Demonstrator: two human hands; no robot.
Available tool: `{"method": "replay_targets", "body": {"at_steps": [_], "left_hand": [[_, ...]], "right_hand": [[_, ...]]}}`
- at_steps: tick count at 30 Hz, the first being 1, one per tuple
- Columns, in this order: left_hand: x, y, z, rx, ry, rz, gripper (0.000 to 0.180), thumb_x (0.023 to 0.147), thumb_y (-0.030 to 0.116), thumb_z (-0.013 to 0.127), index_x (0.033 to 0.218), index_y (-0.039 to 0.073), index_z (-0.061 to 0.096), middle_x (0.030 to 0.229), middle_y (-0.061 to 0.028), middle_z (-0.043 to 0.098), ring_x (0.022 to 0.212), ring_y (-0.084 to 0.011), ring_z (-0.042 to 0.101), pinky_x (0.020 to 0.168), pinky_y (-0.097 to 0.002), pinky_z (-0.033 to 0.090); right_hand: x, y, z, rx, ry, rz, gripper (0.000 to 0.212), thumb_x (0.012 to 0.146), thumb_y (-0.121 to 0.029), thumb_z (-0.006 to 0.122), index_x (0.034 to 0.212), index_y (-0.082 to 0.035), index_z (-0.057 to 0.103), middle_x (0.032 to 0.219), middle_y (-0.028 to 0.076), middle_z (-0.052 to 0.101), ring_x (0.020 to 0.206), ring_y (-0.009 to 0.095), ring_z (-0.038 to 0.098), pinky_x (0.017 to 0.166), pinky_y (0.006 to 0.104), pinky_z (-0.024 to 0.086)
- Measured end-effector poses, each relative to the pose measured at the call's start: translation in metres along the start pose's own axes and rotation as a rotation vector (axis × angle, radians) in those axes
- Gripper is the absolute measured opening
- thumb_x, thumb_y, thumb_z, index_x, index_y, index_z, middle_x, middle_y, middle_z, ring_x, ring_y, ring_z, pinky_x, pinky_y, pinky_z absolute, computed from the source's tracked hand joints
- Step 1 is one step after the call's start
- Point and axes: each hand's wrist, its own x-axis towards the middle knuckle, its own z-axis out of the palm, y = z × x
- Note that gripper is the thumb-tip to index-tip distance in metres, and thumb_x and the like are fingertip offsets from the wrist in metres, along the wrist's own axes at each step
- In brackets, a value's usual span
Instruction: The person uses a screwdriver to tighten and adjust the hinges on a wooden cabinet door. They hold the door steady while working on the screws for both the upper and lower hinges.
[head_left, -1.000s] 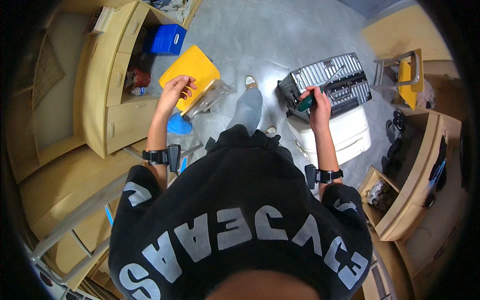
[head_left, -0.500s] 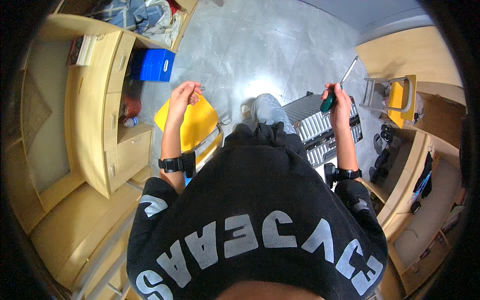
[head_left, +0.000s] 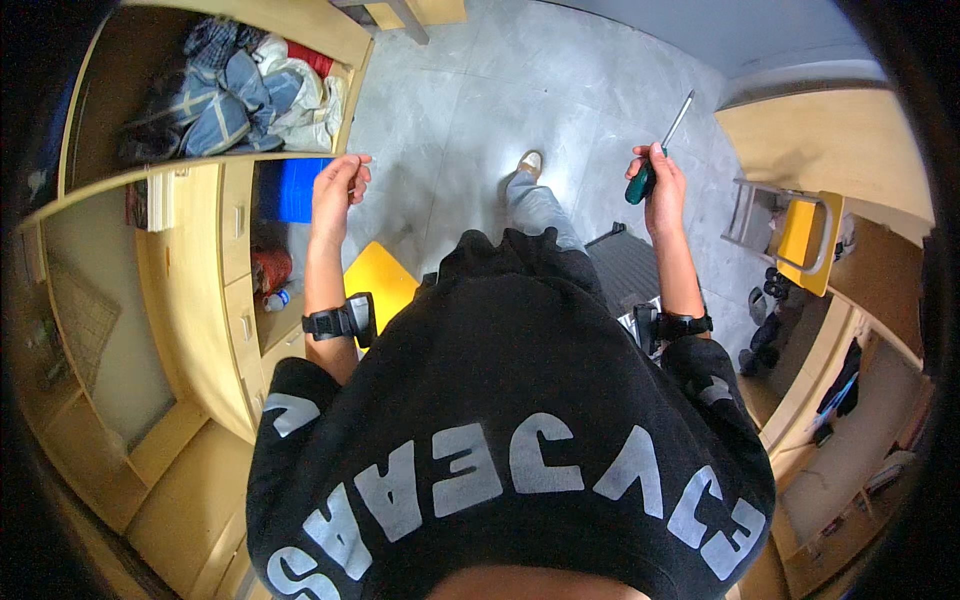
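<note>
My right hand [head_left: 664, 190] is closed around a screwdriver [head_left: 639, 186] with a dark green handle, held out over the grey floor. Its metal shaft points up and away to the right. My left hand [head_left: 340, 192] is raised at the left with its fingers curled in together; whatever they may hold is too small or hidden to make out. It is nearest to a blue box [head_left: 296, 190] in the shelving. Black bands with small devices sit on both forearms. Partly covered by my body are a yellow chair seat [head_left: 380, 285] and a dark ribbed suitcase [head_left: 622, 268].
Wooden cabinets with drawers [head_left: 236, 225] line the left, with heaped clothes and bedding [head_left: 250, 95] in a compartment. On the right stand another yellow chair [head_left: 803, 240], several shoes [head_left: 764, 330] and a wardrobe. Grey tiled floor [head_left: 470, 110] stretches ahead; a furniture leg [head_left: 405, 20] shows at the top.
I have stepped forward, one shoe now ahead of me. The yellow seat and suitcase have slipped back under my body, and the bedding compartment shows more fully. The screwdriver stays in my right hand.
</note>
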Motion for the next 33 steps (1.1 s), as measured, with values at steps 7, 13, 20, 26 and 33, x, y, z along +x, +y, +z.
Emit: {"method": "replay_targets", "body": {"at_steps": [7, 13, 20, 26, 33], "left_hand": [[0.107, 0.079, 0.046, 0.010, -0.124, 0.054, 0.026, 0.091, 0.020, 0.046, 0.098, -0.001, 0.059, 0.070, -0.0003, 0.054, 0.052, -0.0044, 0.038, 0.048, -0.0199, 0.027], [0.156, 0.101, 0.056, 0.112, -0.114, 0.017, 0.027, 0.089, 0.024, 0.049, 0.093, 0.001, 0.062, 0.069, -0.0006, 0.055, 0.052, -0.0056, 0.040, 0.048, -0.0214, 0.031], [0.261, 0.151, 0.049, 0.072, -0.177, 0.055, 0.020, 0.089, 0.022, 0.052, 0.092, 0.005, 0.062, 0.069, 0.0006, 0.056, 0.054, -0.0058, 0.045, 0.048, -0.0192, 0.034], [0.348, 0.223, 0.059, 0.009, -0.228, 0.160, 0.022, 0.091, 0.021, 0.050, 0.093, 0.002, 0.061, 0.067, -0.0001, 0.054, 0.053, -0.0062, 0.043, 0.047, -0.0202, 0.033], [0.443, 0.292, 0.069, 0.011, -0.230, 0.320, 0.017, 0.089, 0.015, 0.051, 0.096, 0.000, 0.058, 0.067, -0.0019, 0.055, 0.055, -0.0068, 0.044, 0.049, -0.0208, 0.035]], "right_hand": [[0.117, -0.062, -0.014, -0.116, 0.059, -0.052, 0.035, 0.092, -0.034, 0.049, 0.090, 0.000, 0.059, 0.065, 0.004, 0.056, 0.061, 0.009, 0.049, 0.058, 0.0224, 0.037], [0.186, -0.081, 0.010, -0.094, 0.001, -0.048, 0.036, 0.091, -0.035, 0.051, 0.087, 0.000, 0.059, 0.064, 0.003, 0.057, 0.061, 0.010, 0.051, 0.058, 0.0231, 0.039], [0.270, -0.108, 0.076, -0.136, 0.000, -0.073, 0.030, 0.088, -0.032, 0.054, 0.083, -0.002, 0.059, 0.062, 0.001, 0.055, 0.059, 0.008, 0.049, 0.057, 0.0219, 0.037], [0.353, -0.147, 0.149, -0.120, 0.006, -0.178, 0.023, 0.083, -0.026, 0.061, 0.078, -0.004, 0.056, 0.065, 0.000, 0.052, 0.060, 0.008, 0.046, 0.057, 0.0230, 0.036], [0.448, -0.213, 0.238, -0.173, -0.140, -0.231, 0.029, 0.080, -0.025, 0.068, 0.064, -0.008, 0.050, 0.054, -0.003, 0.045, 0.048, 0.006, 0.039, 0.045, 0.0233, 0.031]]}}
